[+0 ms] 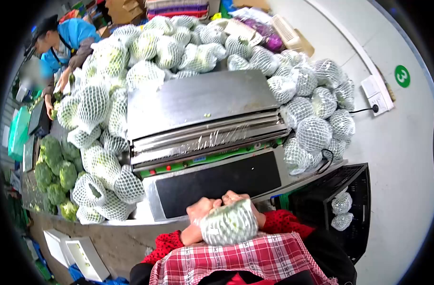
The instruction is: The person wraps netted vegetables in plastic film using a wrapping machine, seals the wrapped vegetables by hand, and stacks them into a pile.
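Observation:
A vegetable in white foam netting and clear film (229,223) is held close to the red checked apron. Around its left side is my left hand (201,216), fingers curled at its upper edge. My right hand (240,198) is closed at the top right of the same bundle, its knuckles beside the left ones. Just beyond both hands lies the black plate (219,183) of a metal wrapping machine (202,97), with film stretched across its rollers.
Netted vegetables (314,133) are piled behind and on both sides of the machine. Bare broccoli (58,166) lies at the left. A black crate (361,209) holding wrapped pieces stands at the right. Another person (67,45) works at the upper left.

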A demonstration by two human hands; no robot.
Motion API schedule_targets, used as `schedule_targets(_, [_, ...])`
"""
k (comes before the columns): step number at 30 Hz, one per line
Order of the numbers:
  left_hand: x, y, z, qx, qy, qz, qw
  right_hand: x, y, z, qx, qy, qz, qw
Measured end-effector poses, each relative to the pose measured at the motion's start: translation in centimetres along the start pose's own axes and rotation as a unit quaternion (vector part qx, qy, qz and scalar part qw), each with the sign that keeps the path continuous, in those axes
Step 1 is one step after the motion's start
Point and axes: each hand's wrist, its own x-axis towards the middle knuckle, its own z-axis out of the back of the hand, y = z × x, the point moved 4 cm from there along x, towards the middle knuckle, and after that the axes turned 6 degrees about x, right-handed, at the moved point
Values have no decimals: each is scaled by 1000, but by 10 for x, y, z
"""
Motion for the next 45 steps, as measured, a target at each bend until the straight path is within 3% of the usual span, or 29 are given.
schedule_targets(1, [10,-26,40,-109,-155,-73,979,-4,36,-32,-344,-61,28,937])
schedule_targets(2, [25,-54,72,-132,-223,-153,954,-1,43,-71,-137,149,151,968])
schedule_targets(3, [36,-78,100,-157,-289,-235,914,-2,40,-78,-154,207,164,952])
schedule_targets(5, [46,-100,133,-272,-92,-361,887,-3,32,-78,-234,223,159,933])
schedule_targets(6, [46,-104,136,-398,117,-283,865,-4,27,-69,-255,219,151,930])
schedule_targets(7, [42,-89,133,-413,248,-342,806,-7,19,-51,-270,204,124,933])
schedule_targets(10, [18,-109,134,-363,212,-282,862,-5,-5,16,-313,167,39,934])
schedule_targets(12, [16,-89,124,-346,197,-212,892,-18,26,11,-100,81,-20,991])
schedule_targets(13, [17,-80,118,-337,147,-180,913,-35,58,-19,127,4,-45,991])
schedule_targets(14, [26,-74,109,-369,116,-125,914,-45,74,-29,106,19,68,992])
schedule_targets(15, [33,-67,97,-402,87,-63,909,-45,98,-45,-330,5,218,918])
schedule_targets(21, [120,-100,91,-618,-6,26,786,37,272,-30,-439,-68,325,835])
schedule_targets(23, [135,-93,89,-642,83,-55,760,61,368,-47,-381,-118,383,834])
schedule_targets(24, [134,-87,89,-587,92,-38,803,79,423,-33,-471,-157,450,742])
schedule_targets(25, [134,-81,88,-529,100,-19,843,93,474,-18,-591,-225,523,570])
schedule_targets(27, [133,-59,72,-499,64,80,861,125,545,19,-667,-312,557,385])
schedule_targets(29, [137,-47,74,-474,2,107,874,155,588,71,-681,-407,446,415])
schedule_targets(31, [142,-44,84,-454,-14,135,881,193,617,170,-755,-451,290,378])
schedule_targets(32, [147,-44,87,-454,-22,143,879,210,618,174,-759,-441,289,382])
schedule_targets(34, [155,-45,94,-420,-63,133,895,232,618,177,-818,-479,267,170])
schedule_targets(35, [158,-45,93,-422,-62,143,893,261,616,145,-879,-397,158,211])
schedule_targets(36, [165,-48,94,-374,-59,112,919,278,602,107,-865,-352,247,257])
schedule_targets(37, [172,-53,95,-324,-53,80,941,308,590,96,-802,-243,339,428])
schedule_targets(38, [181,-58,93,-335,-49,76,938,338,560,83,-755,-189,393,490])
schedule_targets(39, [185,-60,88,-331,-50,79,939,363,530,78,-765,-154,279,560])
schedule_targets(40, [188,-61,83,-336,-38,61,939,378,503,76,-845,-173,246,442])
schedule_targets(41, [189,-63,83,-337,-27,44,940,390,485,87,-875,-203,219,380])
schedule_targets(43, [188,-69,93,-300,-25,10,954,412,483,107,-881,-216,165,387])
schedule_targets(45, [181,-62,99,-293,-34,16,955,411,486,107,-862,-196,241,400])
